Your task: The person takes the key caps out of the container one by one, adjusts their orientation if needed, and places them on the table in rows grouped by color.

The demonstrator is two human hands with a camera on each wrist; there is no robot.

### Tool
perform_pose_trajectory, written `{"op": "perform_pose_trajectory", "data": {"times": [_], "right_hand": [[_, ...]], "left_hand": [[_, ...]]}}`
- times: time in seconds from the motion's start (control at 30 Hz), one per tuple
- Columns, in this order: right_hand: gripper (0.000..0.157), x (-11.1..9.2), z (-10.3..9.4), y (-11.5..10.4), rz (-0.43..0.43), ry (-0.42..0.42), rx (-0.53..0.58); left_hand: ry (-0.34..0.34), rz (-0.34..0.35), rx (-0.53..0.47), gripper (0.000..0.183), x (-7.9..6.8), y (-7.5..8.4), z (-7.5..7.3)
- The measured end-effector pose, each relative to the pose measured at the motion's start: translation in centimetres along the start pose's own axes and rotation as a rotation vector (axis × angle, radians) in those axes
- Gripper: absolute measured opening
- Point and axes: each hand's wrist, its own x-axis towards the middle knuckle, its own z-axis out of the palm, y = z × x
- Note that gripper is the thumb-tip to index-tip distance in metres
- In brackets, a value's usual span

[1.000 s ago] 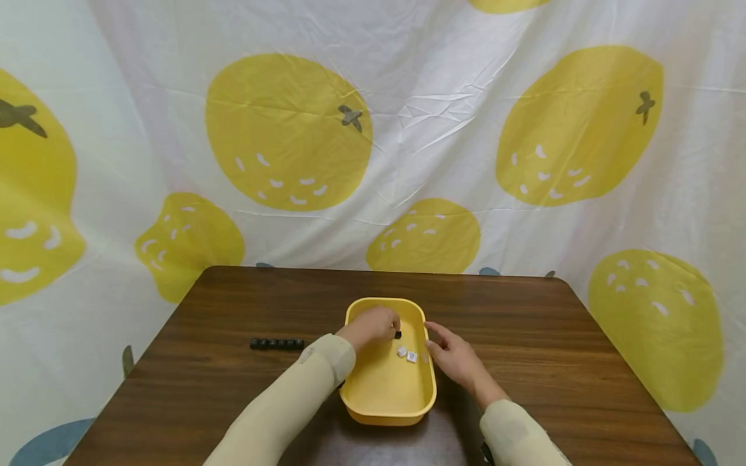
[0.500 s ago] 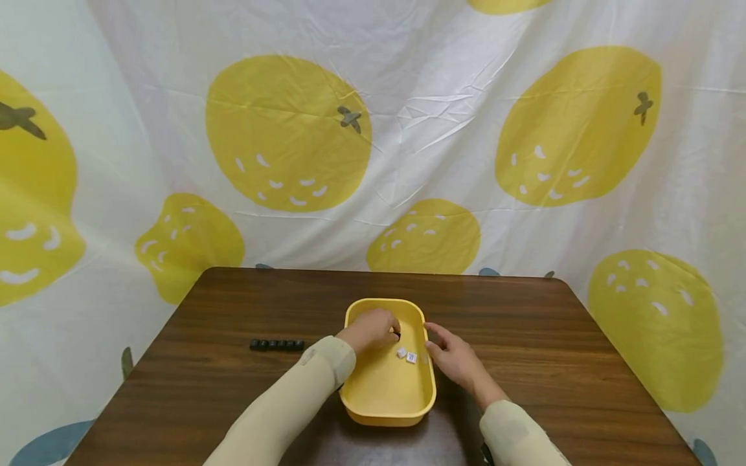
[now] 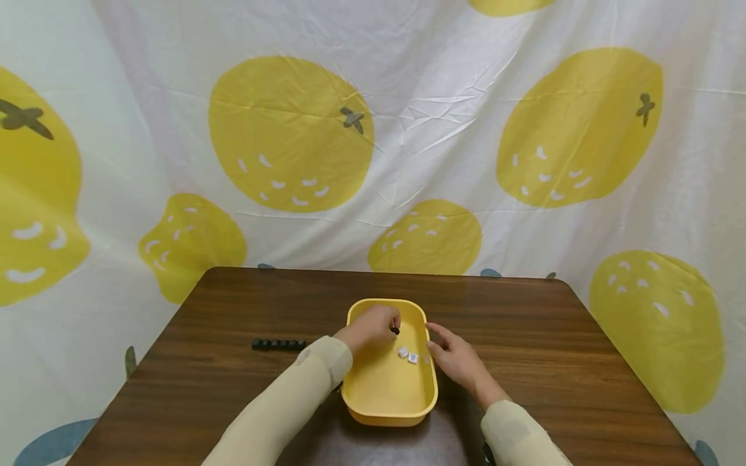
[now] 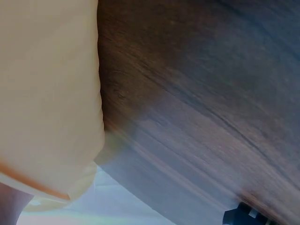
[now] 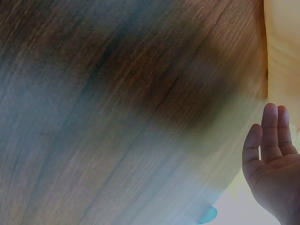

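A yellow plastic bin [image 3: 389, 395] stands on the wooden table. My left hand [image 3: 373, 325] reaches over its left wall and pinches a small black cube-like piece [image 3: 395, 331] inside, mostly hidden by the fingers. Two small white cubes [image 3: 412, 357], one with a dark mark on its face, lie on the bin floor towards the right wall. At the bin's right rim, my right hand [image 3: 463, 362] rests its extended fingertips; the right wrist view shows these fingers [image 5: 270, 131] fairly straight beside the yellow wall.
Left of the bin, several small black cubes [image 3: 278, 344] form a straight row on the table [image 3: 524, 336]; part of this row appears in the lower right of the left wrist view. A white curtain [image 3: 431, 162] printed with lemons hangs behind the table.
My left hand stays in the bin; the black piece between its fingers has shifted slightly up and left. My right hand remains at the rim, and the white cubes lie as before.
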Motion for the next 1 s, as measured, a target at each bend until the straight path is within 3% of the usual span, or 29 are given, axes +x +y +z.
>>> {"op": "perform_pose_trajectory", "data": {"times": [0.2, 0.5, 0.63, 0.8, 1.0], "right_hand": [[0.044, 0.0, -0.1, 0.0, 0.004, -0.003, -0.006], [0.044, -0.1, -0.1, -0.1, 0.005, -0.009, -0.002], [0.045, -0.1, -0.1, 0.0, 0.005, -0.01, -0.006], [0.045, -0.1, -0.1, 0.1, 0.002, -0.009, -0.013], [0.045, 0.0, -0.1, 0.2, -0.004, -0.007, -0.019]], "left_hand": [[0.042, 0.047, -0.052, 0.013, -0.6, -0.3, -0.5], [0.126, 0.027, -0.135, 0.011, -1.1, -0.8, -1.6], [0.149, -0.015, -0.218, 0.014, -1.6, -1.0, -2.7], [0.192, -0.053, -0.329, 0.016, -3.0, -1.9, -4.4], [0.298, -0.093, -0.363, 0.015, -5.9, -4.8, -6.0]]}}
